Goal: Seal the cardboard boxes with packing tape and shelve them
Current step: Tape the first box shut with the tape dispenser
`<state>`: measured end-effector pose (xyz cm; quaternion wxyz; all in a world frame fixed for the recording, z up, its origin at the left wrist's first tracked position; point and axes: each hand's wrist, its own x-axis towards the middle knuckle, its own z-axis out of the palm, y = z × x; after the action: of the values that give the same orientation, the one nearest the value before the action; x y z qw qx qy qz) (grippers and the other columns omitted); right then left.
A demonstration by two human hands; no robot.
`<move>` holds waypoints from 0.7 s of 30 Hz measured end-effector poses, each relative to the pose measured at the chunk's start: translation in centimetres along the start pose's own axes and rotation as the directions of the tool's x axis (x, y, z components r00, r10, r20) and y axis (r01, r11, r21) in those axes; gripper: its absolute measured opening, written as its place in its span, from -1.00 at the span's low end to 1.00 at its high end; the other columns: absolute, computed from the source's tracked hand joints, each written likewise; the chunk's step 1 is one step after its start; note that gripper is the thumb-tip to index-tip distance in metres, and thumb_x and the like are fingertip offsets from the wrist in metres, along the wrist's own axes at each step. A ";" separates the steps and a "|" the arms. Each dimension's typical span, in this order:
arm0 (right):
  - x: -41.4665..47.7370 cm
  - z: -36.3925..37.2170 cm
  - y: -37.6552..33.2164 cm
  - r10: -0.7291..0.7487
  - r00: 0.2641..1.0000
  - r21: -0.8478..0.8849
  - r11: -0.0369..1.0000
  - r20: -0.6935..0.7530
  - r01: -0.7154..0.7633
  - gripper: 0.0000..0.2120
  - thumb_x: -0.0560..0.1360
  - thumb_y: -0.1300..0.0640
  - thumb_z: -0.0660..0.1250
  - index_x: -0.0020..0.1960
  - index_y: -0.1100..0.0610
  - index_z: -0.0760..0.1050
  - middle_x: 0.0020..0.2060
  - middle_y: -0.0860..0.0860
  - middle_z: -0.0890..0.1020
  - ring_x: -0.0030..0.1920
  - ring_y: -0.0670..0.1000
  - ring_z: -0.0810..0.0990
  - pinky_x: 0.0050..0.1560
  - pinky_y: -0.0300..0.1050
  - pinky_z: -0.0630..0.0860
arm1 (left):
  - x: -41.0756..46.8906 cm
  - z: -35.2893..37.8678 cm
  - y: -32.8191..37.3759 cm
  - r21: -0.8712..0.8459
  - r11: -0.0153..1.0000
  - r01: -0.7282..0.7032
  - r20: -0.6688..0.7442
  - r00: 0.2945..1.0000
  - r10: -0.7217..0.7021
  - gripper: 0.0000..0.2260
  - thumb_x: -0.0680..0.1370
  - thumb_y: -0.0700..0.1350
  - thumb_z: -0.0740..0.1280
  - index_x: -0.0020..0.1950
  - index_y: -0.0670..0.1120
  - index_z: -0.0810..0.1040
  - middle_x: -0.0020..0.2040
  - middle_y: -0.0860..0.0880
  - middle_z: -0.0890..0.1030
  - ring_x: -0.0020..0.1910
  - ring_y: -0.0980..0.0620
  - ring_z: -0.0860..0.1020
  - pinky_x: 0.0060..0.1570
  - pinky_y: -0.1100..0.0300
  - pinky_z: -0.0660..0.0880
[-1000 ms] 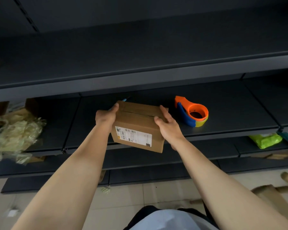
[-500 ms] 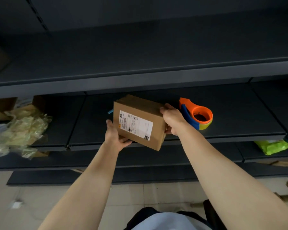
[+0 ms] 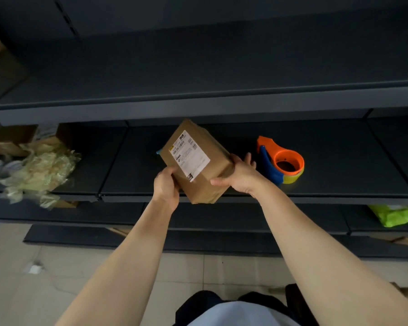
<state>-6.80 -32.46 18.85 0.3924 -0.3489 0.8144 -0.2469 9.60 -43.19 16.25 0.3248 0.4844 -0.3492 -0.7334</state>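
Brown cardboard box with white label (image 3: 196, 161), closed and tilted, above near edge of dark metal shelf (image 3: 339, 180). Left hand (image 3: 165, 187) grips near-left corner, right hand (image 3: 239, 176) wraps right side. Orange-blue tape dispenser (image 3: 280, 161) just right. Far left, open carton (image 3: 12, 137) spilling crumpled clear plastic (image 3: 40, 170).

The small brown cardboard box (image 3: 218, 182) is tilted diagonally, with a white shipping label (image 3: 189, 156) on the face turned to the camera. It is held in the air over the front edge of the dark grey shelf (image 3: 339, 165). The left hand (image 3: 166, 184) grips its lower left corner and the right hand (image 3: 239, 176) its right side. The orange-and-blue tape dispenser (image 3: 280, 161), which carries a yellowish roll, lies on the shelf just right of the box.
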 end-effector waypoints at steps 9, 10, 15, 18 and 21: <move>-0.2 2.0 3.9 -0.078 0.997 0.224 0.972 -0.001 0.076 -0.25 0.43 -0.21 0.38 0.50 0.00 0.19 0.30 0.02 0.47 0.29 0.07 0.44 0.12 -0.09 0.33 | -2.5 -1.4 -2.6 0.391 0.900 -0.194 0.351 0.935 0.049 -0.17 0.30 0.24 0.47 0.47 -0.03 0.27 0.29 -0.04 0.53 0.25 -0.05 0.51 0.25 -0.04 0.43; -0.1 2.2 4.1 -0.090 0.996 0.241 0.967 -0.002 0.088 -0.26 0.42 -0.20 0.40 0.49 0.00 0.20 0.30 0.01 0.48 0.29 0.05 0.44 0.11 -0.12 0.33 | -2.7 -1.6 -3.2 0.436 0.876 -0.205 0.348 0.936 0.046 -0.12 0.27 0.19 0.52 0.49 -0.01 0.23 0.29 -0.01 0.53 0.26 -0.02 0.51 0.27 -0.02 0.43; 0.4 2.0 4.0 -0.167 0.985 0.322 0.935 0.039 0.146 -0.08 0.35 0.17 0.54 0.54 0.01 0.07 0.30 0.02 0.48 0.34 0.04 0.41 0.31 -0.05 0.35 | -2.4 -0.4 -5.3 0.590 0.771 -0.239 0.156 0.971 0.181 -0.18 0.28 -0.22 0.59 0.45 -0.02 0.28 0.16 0.04 0.58 0.17 0.03 0.54 0.17 0.05 0.51; 0.9 2.1 4.0 -0.214 0.976 0.272 0.938 -0.034 0.215 -0.19 0.38 0.18 0.51 0.50 0.04 0.17 0.26 0.03 0.50 0.29 0.05 0.44 0.27 -0.06 0.38 | -2.0 0.4 -5.5 0.690 0.687 -0.228 0.061 0.964 0.258 -0.28 0.28 -0.18 0.58 0.38 0.01 0.35 -0.01 0.17 0.57 0.03 0.12 0.56 -0.11 0.31 0.49; 1.0 2.2 4.4 -0.234 0.965 0.219 0.942 -0.116 0.254 -0.32 0.42 0.12 0.47 0.46 0.04 0.24 0.17 -0.01 0.51 0.15 -0.02 0.46 0.09 -0.18 0.40 | -2.3 0.6 -5.4 0.730 0.642 -0.234 0.036 0.951 0.306 -0.43 0.29 -0.11 0.57 0.23 0.09 0.44 -0.13 0.22 0.58 -0.12 0.24 0.57 -0.31 0.46 0.43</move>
<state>-7.07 -30.73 14.14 0.3605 -0.3877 0.7470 -0.4020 9.05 -38.24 13.10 0.2272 0.5483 -0.6640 -0.4549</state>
